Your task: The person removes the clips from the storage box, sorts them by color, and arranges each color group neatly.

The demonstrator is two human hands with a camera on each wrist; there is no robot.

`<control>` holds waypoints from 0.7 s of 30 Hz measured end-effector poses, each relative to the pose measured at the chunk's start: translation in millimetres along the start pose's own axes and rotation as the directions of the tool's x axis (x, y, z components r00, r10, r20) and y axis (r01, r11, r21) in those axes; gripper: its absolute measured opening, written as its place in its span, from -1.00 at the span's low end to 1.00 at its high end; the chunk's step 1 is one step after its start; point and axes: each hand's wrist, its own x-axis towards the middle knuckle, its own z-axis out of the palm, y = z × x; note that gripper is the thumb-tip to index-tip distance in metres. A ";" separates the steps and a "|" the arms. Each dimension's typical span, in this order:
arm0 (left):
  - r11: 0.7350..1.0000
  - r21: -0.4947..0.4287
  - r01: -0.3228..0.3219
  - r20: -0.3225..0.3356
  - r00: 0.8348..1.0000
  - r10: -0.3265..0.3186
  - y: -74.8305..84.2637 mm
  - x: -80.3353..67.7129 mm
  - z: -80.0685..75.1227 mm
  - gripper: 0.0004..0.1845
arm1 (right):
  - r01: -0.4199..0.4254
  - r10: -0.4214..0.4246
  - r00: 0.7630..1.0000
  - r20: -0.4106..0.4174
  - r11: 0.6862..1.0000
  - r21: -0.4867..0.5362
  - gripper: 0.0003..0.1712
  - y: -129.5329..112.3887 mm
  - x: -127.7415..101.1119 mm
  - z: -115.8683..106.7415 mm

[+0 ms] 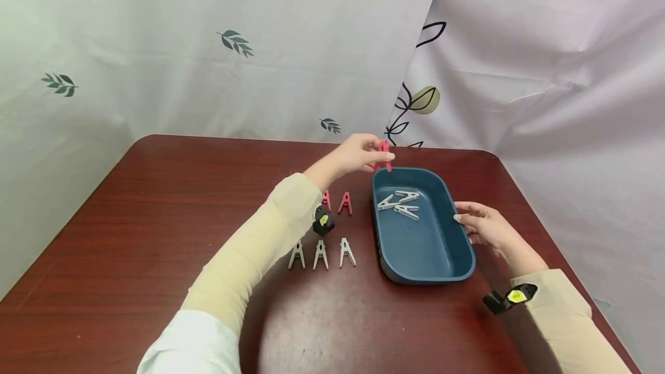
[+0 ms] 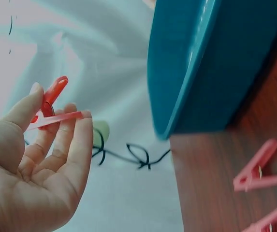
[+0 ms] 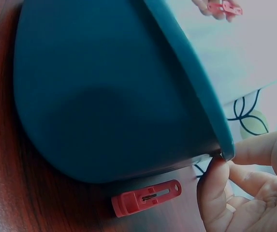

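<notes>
A red clip (image 1: pixel 384 146) is pinched by the left hand (image 1: pixel 358 154), upper centre; the tub (image 1: pixel 421 250), centre right, is pinched by the right hand (image 1: pixel 480 225). Loading seems in progress; release inside is called for.

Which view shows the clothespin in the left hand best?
The left wrist view: the clothespin is largest there, its V shape clear. Head shows it small, partly hidden; right wrist, small near the frame's top edge.

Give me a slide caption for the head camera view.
Left hand holds a red clothespin near a blue tray containing three white clothespins; right hand grips the tray.
</notes>
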 end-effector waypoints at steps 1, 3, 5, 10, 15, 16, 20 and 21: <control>1.000 -0.005 0.003 -0.017 1.000 -0.003 -0.3 -1.2 -3.8 -0.75 | 0.000 0.000 1.000 -0.001 1.000 0.000 -0.33 0.1 0.0 0.0; 1.000 -0.010 0.009 -0.042 0.999 -0.009 -0.8 -4.0 -11.5 -0.75 | -0.001 0.001 1.000 -0.002 1.000 0.004 -0.32 0.2 0.1 -0.2; 1.000 -0.003 0.015 -0.063 0.998 -0.015 -1.4 -7.5 -18.9 -0.73 | 0.000 0.000 1.000 -0.004 1.000 0.006 -0.32 0.0 0.1 -0.4; 0.999 0.019 0.034 -0.109 0.994 -0.032 -4.4 -15.6 -36.8 -0.70 | 0.001 -0.001 1.000 -0.007 1.000 0.012 -0.32 0.2 0.3 -0.7; 0.999 0.009 0.053 -0.139 0.989 -0.051 -8.7 -22.9 -52.7 -0.68 | -0.001 0.001 1.000 -0.010 1.000 0.011 -0.32 1.3 0.7 -1.0; 0.998 0.011 0.055 -0.139 0.989 -0.053 -9.6 -24.7 -55.8 -0.68 | -0.002 0.003 1.000 -0.011 1.000 0.012 -0.33 1.5 0.8 -1.1; 0.997 0.014 0.076 -0.131 0.989 -0.074 -14.4 -31.1 -68.3 -0.72 | -0.003 0.003 1.000 -0.014 1.000 0.022 -0.34 2.0 1.1 -1.5; 0.997 0.017 0.081 -0.129 0.989 -0.078 -15.6 -32.9 -71.4 -0.73 | -0.002 0.003 1.000 -0.015 1.000 0.026 -0.34 2.2 1.2 -1.6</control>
